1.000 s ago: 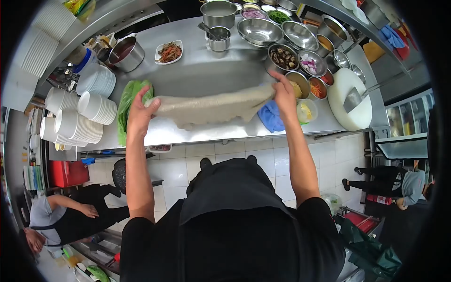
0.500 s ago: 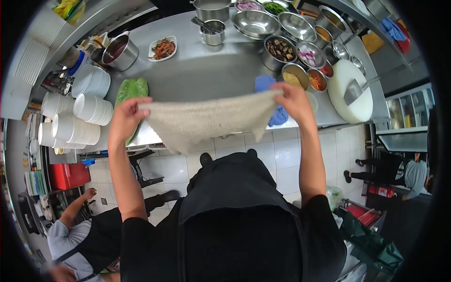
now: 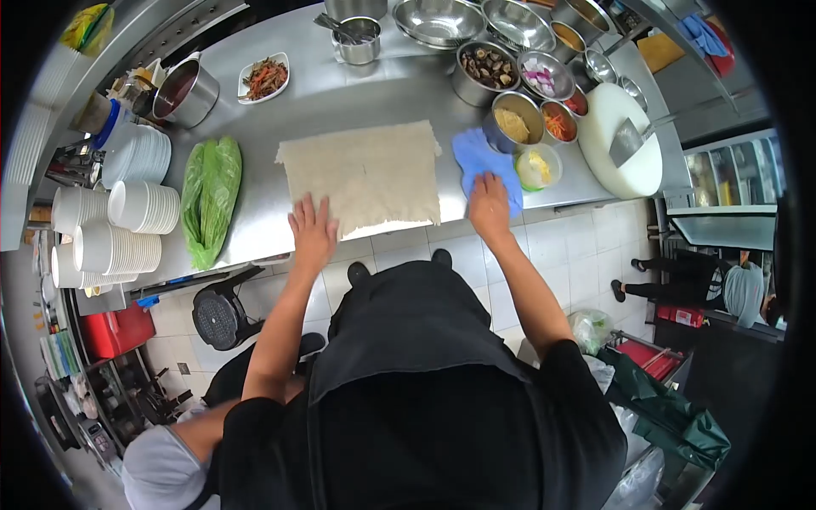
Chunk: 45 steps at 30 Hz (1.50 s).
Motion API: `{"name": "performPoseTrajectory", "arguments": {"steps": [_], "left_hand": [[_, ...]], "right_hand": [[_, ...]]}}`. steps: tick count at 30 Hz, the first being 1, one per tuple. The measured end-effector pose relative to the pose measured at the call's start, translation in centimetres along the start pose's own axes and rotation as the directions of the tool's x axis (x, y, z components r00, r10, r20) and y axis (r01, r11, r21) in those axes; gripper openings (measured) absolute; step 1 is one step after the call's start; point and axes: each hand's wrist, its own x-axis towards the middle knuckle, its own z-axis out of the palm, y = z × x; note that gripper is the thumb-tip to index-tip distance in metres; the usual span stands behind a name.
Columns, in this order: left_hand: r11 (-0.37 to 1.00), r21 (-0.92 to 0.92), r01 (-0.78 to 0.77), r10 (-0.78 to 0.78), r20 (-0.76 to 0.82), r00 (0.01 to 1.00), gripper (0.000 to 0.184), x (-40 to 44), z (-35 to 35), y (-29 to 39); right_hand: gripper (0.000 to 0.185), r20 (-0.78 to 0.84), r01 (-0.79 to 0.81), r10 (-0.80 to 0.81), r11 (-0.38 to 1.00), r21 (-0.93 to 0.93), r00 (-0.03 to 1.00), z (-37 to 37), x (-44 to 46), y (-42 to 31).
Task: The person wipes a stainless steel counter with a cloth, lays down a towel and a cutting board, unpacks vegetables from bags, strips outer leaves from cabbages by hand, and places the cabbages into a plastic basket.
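A beige cloth with frayed edges lies spread flat on the steel counter in front of me. My left hand rests at its near left corner, fingers spread and holding nothing. Over a blue cloth, just right of the beige one, is my right hand; its outstretched fingers press on the cloth's near part without a visible grip. Beside the blue cloth stands a small clear tub with pale yellow contents.
Green leafy vegetables in a bag lie at left, near stacked white bowls. Farther back are a dish of shredded food and a steel pot. Ingredient bowls and a round white board stand right. A co-worker is at lower left.
The beige cloth, held up between both hands before, now lies flat on the counter, released. My right hand has moved onto the blue cloth. The co-worker at left has shifted nearer.
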Motion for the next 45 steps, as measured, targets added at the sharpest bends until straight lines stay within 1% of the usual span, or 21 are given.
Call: {"name": "performPoseTrajectory", "arguments": {"steps": [1,2,4,6,8,9,11,12,14,20,22,24,26,28,31,35,37,41,43,44,45], "left_hand": [[0.999,-0.024,0.037,-0.036,0.025,0.999,0.050,-0.5,-0.4,0.4],[0.997,-0.047,0.069,-0.066,0.060,0.996,0.051,-0.8,-0.9,0.6],[0.995,-0.072,0.063,-0.065,-0.016,0.998,0.051,2.0,-1.7,0.5],[0.994,-0.092,0.059,-0.068,-0.095,0.993,0.051,5.6,-1.5,-0.4],[0.996,-0.072,0.053,-0.055,-0.026,0.998,0.052,9.2,-0.6,-1.6],[0.996,-0.074,0.046,-0.048,-0.032,0.998,0.052,9.9,0.0,-1.9],[0.980,0.154,0.123,-0.141,0.112,0.984,0.058,11.8,1.5,-2.4],[0.982,0.151,0.115,-0.132,0.103,0.986,0.058,12.3,2.2,-2.3],[0.977,0.181,0.111,-0.107,-0.034,0.994,0.062,13.1,3.0,-1.6],[0.985,0.137,0.108,-0.102,-0.050,0.994,0.065,19.1,4.2,-1.8],[0.985,0.136,0.110,-0.108,-0.022,0.994,0.065,17.5,4.2,-1.6],[0.994,0.051,0.094,-0.085,-0.165,0.983,0.065,16.7,3.0,-0.9],[0.999,0.035,-0.035,0.040,-0.163,0.986,0.066,11.7,0.5,0.6],[1.000,-0.007,-0.015,0.015,0.078,0.997,0.066,4.7,1.2,1.2],[1.000,-0.006,-0.021,0.021,0.150,0.988,0.068,0.9,-0.5,2.3],[0.995,-0.052,-0.080,0.085,0.110,0.990,0.069,1.9,-1.3,2.1],[0.997,-0.064,-0.049,0.054,0.074,0.996,0.068,1.9,-2.2,1.8],[0.995,-0.099,-0.005,0.013,0.087,0.996,0.063,1.8,-2.6,1.0],[0.989,-0.147,-0.027,0.037,0.061,0.997,0.061,3.3,-2.6,0.3],[0.979,-0.200,-0.041,0.050,0.040,0.998,0.059,4.4,-2.5,-0.1],[0.976,-0.212,-0.045,0.056,0.044,0.997,0.059,5.9,-2.2,-0.6]], "right_hand": [[0.044,0.104,-0.115,0.122,0.990,-0.078,0.987,-0.5,-0.3,0.0],[0.044,0.110,-0.123,0.131,0.989,-0.078,0.985,-0.6,0.1,-0.6],[0.044,-0.060,0.018,-0.023,0.996,-0.092,0.998,0.1,3.7,-2.3],[0.050,0.060,-0.085,0.070,0.949,0.302,0.996,2.6,7.2,-5.8],[0.059,0.117,-0.188,0.151,0.872,0.451,0.982,6.8,10.1,-9.8],[0.059,0.108,-0.186,0.154,0.874,0.449,0.982,7.8,10.7,-11.4],[0.068,0.137,-0.461,0.443,0.876,0.144,0.886,8.9,11.8,-13.3],[0.068,0.125,-0.462,0.447,0.875,0.144,0.886,8.8,12.0,-12.8],[0.073,0.082,-0.386,0.384,0.922,0.009,0.920,8.7,12.9,-11.1],[0.072,0.030,-0.243,0.243,0.970,-0.019,0.969,10.5,17.9,-7.1],[0.071,0.029,-0.215,0.214,0.977,0.000,0.976,10.9,17.5,-6.4],[0.069,-0.001,-0.185,0.185,0.982,0.023,0.983,9.2,16.7,-6.1],[0.067,0.004,-0.055,0.054,0.998,0.033,0.999,5.4,12.0,-6.1],[0.069,0.210,0.162,-0.187,0.978,0.132,0.960,3.7,4.4,-5.2],[0.071,0.189,0.147,-0.179,0.974,0.171,0.966,2.0,0.6,-5.1],[0.074,0.347,0.082,-0.113,0.991,0.102,0.931,1.5,0.9,-5.3],[0.075,0.474,0.024,-0.056,0.997,0.072,0.879,1.0,2.1,-5.3],[0.070,0.555,0.025,0.021,0.997,-0.075,0.831,-0.9,3.3,-7.9],[0.061,0.298,0.147,-0.130,0.988,-0.036,0.946,0.1,5.2,-8.5],[0.061,0.292,0.138,-0.119,0.989,-0.045,0.949,0.8,6.8,-8.7],[0.057,0.200,0.096,-0.107,0.993,0.063,0.974,1.7,8.6,-8.9]]}}
